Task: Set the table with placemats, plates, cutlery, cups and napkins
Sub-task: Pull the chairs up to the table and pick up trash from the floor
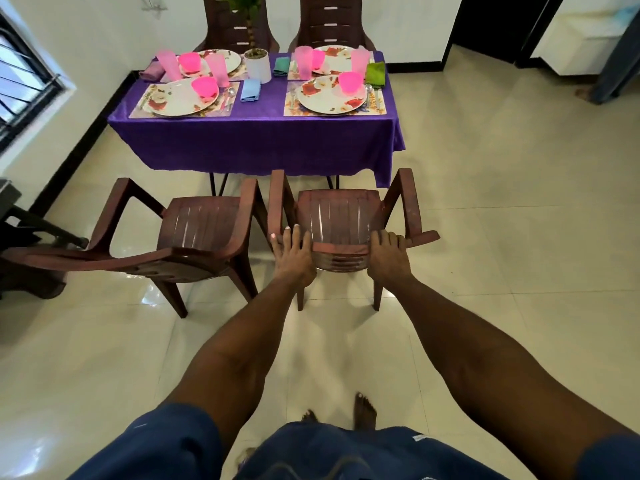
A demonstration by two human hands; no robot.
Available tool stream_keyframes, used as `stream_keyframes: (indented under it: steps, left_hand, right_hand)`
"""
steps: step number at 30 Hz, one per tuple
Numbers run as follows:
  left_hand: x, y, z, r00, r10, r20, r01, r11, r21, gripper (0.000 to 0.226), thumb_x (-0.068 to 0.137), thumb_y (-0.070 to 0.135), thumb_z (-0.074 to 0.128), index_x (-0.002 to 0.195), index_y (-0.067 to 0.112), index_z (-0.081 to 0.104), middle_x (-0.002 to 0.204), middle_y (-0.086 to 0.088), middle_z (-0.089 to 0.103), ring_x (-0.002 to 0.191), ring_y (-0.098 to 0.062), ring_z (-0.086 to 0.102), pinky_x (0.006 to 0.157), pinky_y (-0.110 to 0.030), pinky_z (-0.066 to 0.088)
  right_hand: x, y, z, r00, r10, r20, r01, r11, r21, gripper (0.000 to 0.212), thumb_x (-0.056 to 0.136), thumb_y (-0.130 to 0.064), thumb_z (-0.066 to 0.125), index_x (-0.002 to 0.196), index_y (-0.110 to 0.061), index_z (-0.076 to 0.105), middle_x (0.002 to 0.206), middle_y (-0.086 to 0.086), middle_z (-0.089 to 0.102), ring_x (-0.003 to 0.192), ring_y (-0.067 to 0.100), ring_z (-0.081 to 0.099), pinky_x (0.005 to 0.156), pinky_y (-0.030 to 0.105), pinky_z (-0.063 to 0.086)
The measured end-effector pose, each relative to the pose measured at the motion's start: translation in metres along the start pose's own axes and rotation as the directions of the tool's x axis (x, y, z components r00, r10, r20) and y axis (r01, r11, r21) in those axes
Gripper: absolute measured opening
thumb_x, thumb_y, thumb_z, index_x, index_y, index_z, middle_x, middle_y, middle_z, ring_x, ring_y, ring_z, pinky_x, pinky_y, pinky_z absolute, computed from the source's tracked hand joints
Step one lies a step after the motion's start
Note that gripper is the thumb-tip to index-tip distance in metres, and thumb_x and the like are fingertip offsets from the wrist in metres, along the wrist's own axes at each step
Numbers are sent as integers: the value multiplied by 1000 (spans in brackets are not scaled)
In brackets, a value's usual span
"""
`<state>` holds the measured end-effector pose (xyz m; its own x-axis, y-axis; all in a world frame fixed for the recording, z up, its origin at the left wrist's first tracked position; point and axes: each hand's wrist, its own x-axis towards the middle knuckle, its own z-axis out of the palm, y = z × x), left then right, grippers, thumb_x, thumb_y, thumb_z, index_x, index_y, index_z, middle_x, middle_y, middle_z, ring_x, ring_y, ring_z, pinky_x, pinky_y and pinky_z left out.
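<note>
Table under purple cloth stood set with four floral plates on placemats, pink cups, folded napkins, well ahead, left hand lay with straight fingers on chair back, right hand curled over its top edge.

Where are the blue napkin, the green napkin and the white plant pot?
Blue napkin (250,90), head view, middle of the folded cloth.
Green napkin (375,74), head view, centre of the cloth.
White plant pot (259,68), head view, front wall of the pot.
</note>
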<state>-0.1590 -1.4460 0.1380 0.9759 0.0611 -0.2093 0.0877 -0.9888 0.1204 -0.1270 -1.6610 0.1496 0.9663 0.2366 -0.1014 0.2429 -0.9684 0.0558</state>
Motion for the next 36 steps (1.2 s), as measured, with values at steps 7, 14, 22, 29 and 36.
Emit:
stream_keyframes:
  steps: [7, 14, 22, 29, 36]
  left_hand:
    - [-23, -18, -11, 994, 104, 41, -100, 990, -96, 95, 92, 36, 59, 155, 19, -11, 161, -12, -21, 146, -31, -25, 117, -52, -15]
    - [-112, -33, 13, 992, -76, -100, 44, 957, -287, 82, 88, 12, 54, 156, 13, 9, 163, -13, 6, 151, -31, 2, 122, -49, 7]
    - [-207, -41, 71, 964, -256, -66, 237, 948, -214, 55, 86, 9, 51, 139, 10, 39, 142, -13, 44, 131, -33, 38, 108, -47, 35]
    - [-315, -23, 108, 919, -390, 54, 390, 881, -268, 59, 87, 7, 48, 144, 6, 36, 145, -15, 42, 133, -34, 37, 107, -44, 32]
    - [-429, -45, 155, 783, -602, 158, 619, 726, -301, 45, 86, 9, 47, 131, 6, 50, 130, -17, 56, 119, -35, 50, 97, -42, 41]
  right_hand:
    - [-22, -21, -14, 989, 42, 139, -44, 999, 16, 85, 88, -29, 59, 153, -4, 11, 161, 21, 8, 148, 41, 6, 119, 53, 7]
    - [-84, -69, 2, 986, -152, -74, 159, 981, 112, 80, 86, -16, 54, 154, -3, 14, 161, 21, 10, 149, 37, 8, 121, 45, 5]
    - [-156, -97, 27, 951, -306, -36, 307, 931, 200, 60, 80, -10, 52, 138, -4, 39, 142, 18, 42, 131, 33, 39, 111, 40, 32]
    - [-238, -102, 67, 904, -416, 100, 395, 901, 181, 49, 81, -9, 53, 129, -3, 45, 131, 16, 47, 116, 33, 51, 94, 40, 42]
    - [-313, -153, 88, 775, -598, 202, 557, 799, 226, 35, 84, -3, 48, 118, -2, 50, 120, 16, 53, 106, 33, 55, 88, 40, 45]
